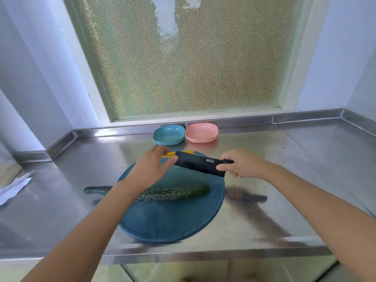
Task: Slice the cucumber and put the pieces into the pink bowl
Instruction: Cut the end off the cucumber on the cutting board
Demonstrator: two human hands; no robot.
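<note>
The right hand (pixel 242 162) is clenched round the handle of a broad black rectangular knife (pixel 198 163) with a small pale label on its flat, holding it in the air above the far part of the board with the blade pointing toward the left. The left hand (pixel 150 167) has its fingers spread and loosely curved, the fingertips touching the free end of the blade; whether it is pinching that end or only steadying it cannot be told, nor whether the black surface is bare blade or a cover. Just behind the left hand a short yellow object (pixel 173 154) shows, mostly hidden by hand and knife, too little of it visible to name. Below the hands lies the long dark green bumpy cucumber (pixel 175 193), whole and uncut, resting across the middle of the round dark blue cutting board (pixel 173 220); the left forearm covers its left end. No slices are on the board. Further back, against the steel upstand under the frosted window, the shallow pink oval bowl (pixel 201 132) sits empty, touching or nearly touching a shallow blue oval bowl (pixel 169 134) on its left, also empty. All rest on the stainless steel counter (pixel 274 180). By my reckoning the task is only at its start: knife in hand, every cut and the transfer to the pink bowl remain.
</note>
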